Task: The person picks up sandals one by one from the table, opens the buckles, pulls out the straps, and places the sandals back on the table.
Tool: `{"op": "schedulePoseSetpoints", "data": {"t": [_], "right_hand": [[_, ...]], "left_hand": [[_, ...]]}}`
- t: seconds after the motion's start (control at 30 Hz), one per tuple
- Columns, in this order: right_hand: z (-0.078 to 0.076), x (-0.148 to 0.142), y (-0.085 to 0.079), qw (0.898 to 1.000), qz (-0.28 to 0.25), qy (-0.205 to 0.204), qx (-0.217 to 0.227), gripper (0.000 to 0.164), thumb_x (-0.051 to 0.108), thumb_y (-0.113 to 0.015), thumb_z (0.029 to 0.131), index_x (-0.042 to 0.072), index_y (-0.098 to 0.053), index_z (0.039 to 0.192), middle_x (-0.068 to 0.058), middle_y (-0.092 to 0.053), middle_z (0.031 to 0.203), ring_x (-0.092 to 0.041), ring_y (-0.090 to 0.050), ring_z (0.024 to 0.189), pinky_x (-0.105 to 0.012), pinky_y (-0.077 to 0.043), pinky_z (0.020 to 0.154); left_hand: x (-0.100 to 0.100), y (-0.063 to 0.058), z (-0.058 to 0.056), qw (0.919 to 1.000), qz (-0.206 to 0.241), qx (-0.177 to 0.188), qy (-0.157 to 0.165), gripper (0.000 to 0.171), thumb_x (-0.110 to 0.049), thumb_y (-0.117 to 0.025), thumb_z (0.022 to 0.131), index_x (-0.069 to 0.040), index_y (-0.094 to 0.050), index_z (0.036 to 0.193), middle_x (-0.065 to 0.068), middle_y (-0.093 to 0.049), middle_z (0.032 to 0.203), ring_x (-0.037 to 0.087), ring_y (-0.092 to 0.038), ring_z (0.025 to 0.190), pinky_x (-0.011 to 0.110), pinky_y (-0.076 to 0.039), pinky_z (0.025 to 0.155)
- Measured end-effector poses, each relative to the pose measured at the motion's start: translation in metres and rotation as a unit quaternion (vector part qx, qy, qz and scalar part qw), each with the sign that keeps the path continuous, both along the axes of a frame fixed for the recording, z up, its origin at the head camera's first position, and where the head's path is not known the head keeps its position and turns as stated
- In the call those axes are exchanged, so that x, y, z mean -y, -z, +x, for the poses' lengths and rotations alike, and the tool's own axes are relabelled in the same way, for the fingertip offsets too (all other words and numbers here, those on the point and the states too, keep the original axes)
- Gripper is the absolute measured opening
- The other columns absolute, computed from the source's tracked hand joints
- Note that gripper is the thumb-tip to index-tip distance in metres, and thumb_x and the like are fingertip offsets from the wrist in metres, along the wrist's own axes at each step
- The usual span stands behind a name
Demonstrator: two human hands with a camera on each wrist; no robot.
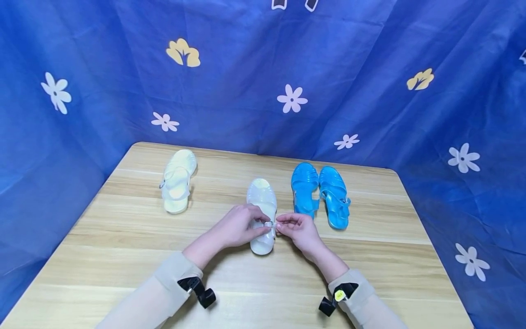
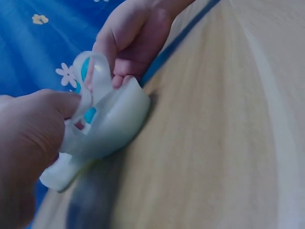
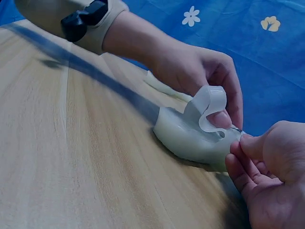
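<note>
A white jelly sandal (image 1: pixel 261 194) lies on the table with its toe pointing away from me. My left hand (image 1: pixel 240 226) reaches over it from the left and pinches the strap by the small metal buckle (image 1: pixel 268 224). From the right, my right hand (image 1: pixel 302 233) pinches the end of that strap between thumb and fingertips. In the right wrist view the ankle strap (image 3: pixel 214 98) stands up in a loop above the heel. Both hands meet at the sandal's right side, and the fingers partly hide the buckle.
Another white sandal (image 1: pixel 176 183) sits at the table's back left. Two blue sandals (image 1: pixel 305 187) stand side by side just beyond my right hand. A blue curtain (image 1: pixel 230 91) with flowers hangs behind the wooden table (image 1: pixel 263 292).
</note>
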State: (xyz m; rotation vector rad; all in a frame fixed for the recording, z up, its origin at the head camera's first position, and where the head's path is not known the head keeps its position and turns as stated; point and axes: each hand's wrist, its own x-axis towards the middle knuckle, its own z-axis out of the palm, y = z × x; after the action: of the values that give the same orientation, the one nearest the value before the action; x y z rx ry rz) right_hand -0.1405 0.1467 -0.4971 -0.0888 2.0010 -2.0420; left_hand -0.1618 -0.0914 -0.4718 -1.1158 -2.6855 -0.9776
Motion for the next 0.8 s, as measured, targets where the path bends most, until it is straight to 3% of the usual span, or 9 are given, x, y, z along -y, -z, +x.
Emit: {"op": "schedulePoseSetpoints", "data": {"t": [0.17, 0.47, 0.8], "right_hand": [[0.000, -0.002, 0.001, 0.999, -0.037, -0.004, 0.018, 0.027, -0.006, -0.070, 0.099, -0.017, -0.066, 0.123, -0.018, -0.076, 0.105, -0.019, -0.075, 0.089, -0.034, -0.062, 0.088], [-0.003, 0.003, 0.001, 0.994, -0.101, -0.006, 0.044, 0.022, -0.008, -0.069, 0.098, -0.018, -0.068, 0.117, -0.015, -0.078, 0.098, -0.018, -0.075, 0.081, -0.032, -0.063, 0.080], [-0.003, 0.005, -0.010, 0.997, -0.063, 0.002, 0.032, 0.023, -0.010, -0.068, 0.098, -0.018, -0.067, 0.119, -0.015, -0.078, 0.096, -0.018, -0.076, 0.081, -0.034, -0.064, 0.081]], "left_hand": [[0.001, 0.007, 0.001, 0.9992, 0.038, 0.000, 0.012, 0.021, -0.029, -0.080, 0.096, -0.014, -0.081, 0.111, -0.006, -0.076, 0.103, 0.010, -0.069, 0.099, 0.037, -0.057, 0.089], [-0.001, 0.011, 0.004, 0.9980, 0.049, 0.031, 0.025, 0.020, -0.027, -0.070, 0.105, -0.011, -0.074, 0.117, -0.003, -0.070, 0.114, 0.014, -0.062, 0.113, 0.038, -0.053, 0.102], [0.000, 0.009, 0.003, 0.9982, 0.047, 0.009, 0.037, 0.024, -0.025, -0.071, 0.104, -0.007, -0.075, 0.120, 0.000, -0.072, 0.115, 0.015, -0.064, 0.113, 0.037, -0.054, 0.102]]}}
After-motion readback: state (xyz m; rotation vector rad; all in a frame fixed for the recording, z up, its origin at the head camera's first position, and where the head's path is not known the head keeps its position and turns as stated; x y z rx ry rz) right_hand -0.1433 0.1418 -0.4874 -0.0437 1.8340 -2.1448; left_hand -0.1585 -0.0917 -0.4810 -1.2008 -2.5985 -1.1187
